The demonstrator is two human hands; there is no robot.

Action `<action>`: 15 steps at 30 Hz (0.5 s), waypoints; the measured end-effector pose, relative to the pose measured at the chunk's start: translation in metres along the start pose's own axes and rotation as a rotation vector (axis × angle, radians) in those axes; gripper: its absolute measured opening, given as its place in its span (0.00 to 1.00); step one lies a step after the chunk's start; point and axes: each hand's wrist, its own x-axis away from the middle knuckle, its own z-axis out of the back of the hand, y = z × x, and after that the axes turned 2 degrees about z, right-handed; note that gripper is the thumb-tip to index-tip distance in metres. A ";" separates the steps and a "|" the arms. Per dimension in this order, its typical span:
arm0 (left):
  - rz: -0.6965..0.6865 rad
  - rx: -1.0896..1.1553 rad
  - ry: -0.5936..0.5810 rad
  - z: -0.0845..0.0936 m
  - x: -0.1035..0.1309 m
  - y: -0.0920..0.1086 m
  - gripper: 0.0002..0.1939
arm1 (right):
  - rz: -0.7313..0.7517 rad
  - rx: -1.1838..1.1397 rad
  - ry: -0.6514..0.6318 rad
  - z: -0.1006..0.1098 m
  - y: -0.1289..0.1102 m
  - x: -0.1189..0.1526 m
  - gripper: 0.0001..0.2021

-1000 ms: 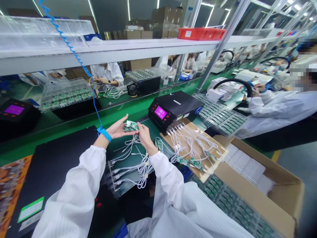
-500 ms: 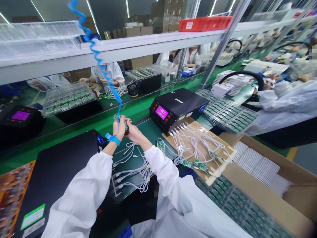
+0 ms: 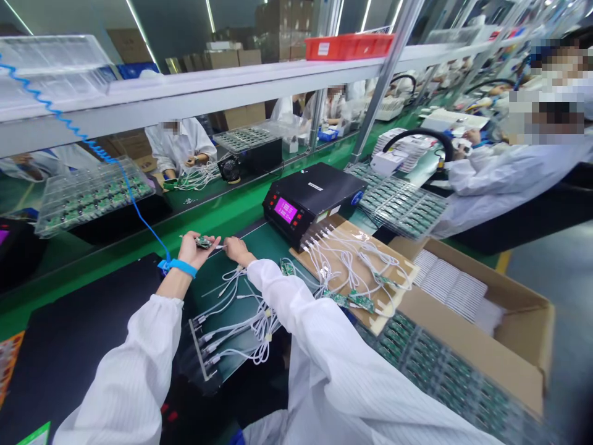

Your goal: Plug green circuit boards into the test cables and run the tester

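My left hand point(image 3: 191, 248) is closed on a small green circuit board point(image 3: 202, 242), its palm turned up beneath it. A blue wrist strap point(image 3: 184, 267) with a coiled blue cord circles that wrist. Just to the right, my right hand point(image 3: 238, 250) pinches a white cable plug point(image 3: 220, 247) beside the board's edge; whether the plug sits in the board I cannot tell. Below my hands, several white cables point(image 3: 259, 321) run from a clear connector bracket point(image 3: 201, 351) on the green mat.
A black tester point(image 3: 315, 191) with a lit screen feeds white cables over a brown board point(image 3: 365, 238) with circuit boards on it. To the right stand a cardboard box point(image 3: 523, 321) and trays of circuit boards point(image 3: 403, 204). A metal shelf point(image 3: 222, 93) crosses overhead. Co-workers sit across and at right.
My hands were together around the circuit board; now my right hand has drawn apart to the right and grips a white cable plug. The view has swung to the right.
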 end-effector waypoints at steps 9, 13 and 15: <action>-0.277 0.025 0.063 -0.004 0.000 0.004 0.11 | 0.467 -0.423 0.124 0.009 0.012 0.047 0.10; -0.332 -0.009 0.071 -0.002 0.000 0.000 0.09 | 0.433 -0.346 0.204 0.010 0.010 0.056 0.13; -0.346 -0.033 0.077 0.000 -0.002 -0.002 0.09 | 0.410 -0.290 0.237 0.009 0.009 0.058 0.13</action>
